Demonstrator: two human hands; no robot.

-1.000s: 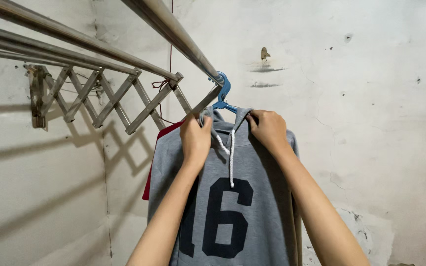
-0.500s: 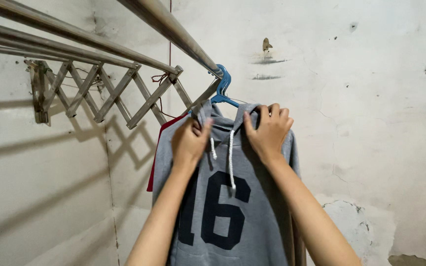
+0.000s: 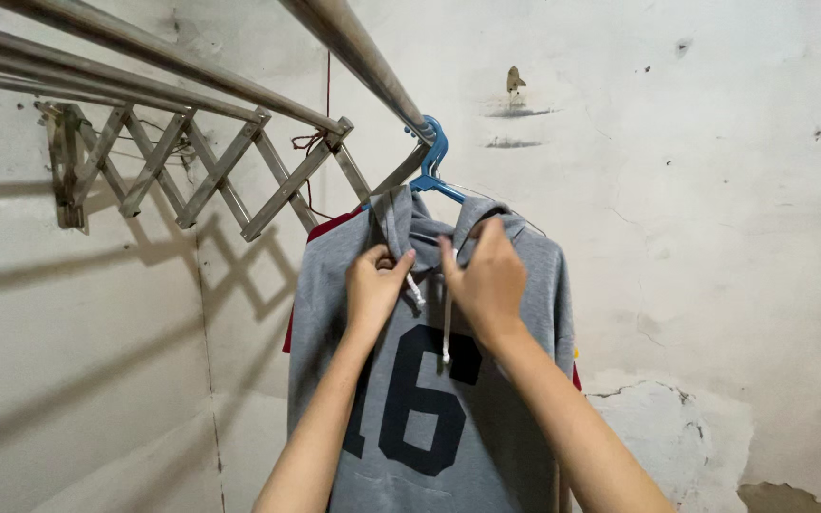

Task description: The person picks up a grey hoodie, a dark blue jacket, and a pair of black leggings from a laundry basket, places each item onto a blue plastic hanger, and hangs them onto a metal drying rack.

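Observation:
A grey hooded sweatshirt (image 3: 334,313) with dark blue numerals on its chest hangs on a blue hanger (image 3: 432,160) hooked over a metal rail (image 3: 358,52). My left hand (image 3: 375,284) pinches the fabric at the left side of the neck opening. My right hand (image 3: 488,278) grips the right side of the neck opening, close beside the left. A white drawstring (image 3: 445,328) dangles between my hands. A red garment (image 3: 332,225) peeks out behind the sweatshirt's left shoulder.
A folding metal drying rack (image 3: 182,166) with several rails is fixed to the left wall. The stained plaster wall (image 3: 715,237) stands close behind the clothes, with a small hook (image 3: 515,81) on it and peeling plaster low at the right.
Both hands have moved inward from the shoulders to the middle of the neck opening. The fingers of the right hand have gone from spread to closed on the fabric.

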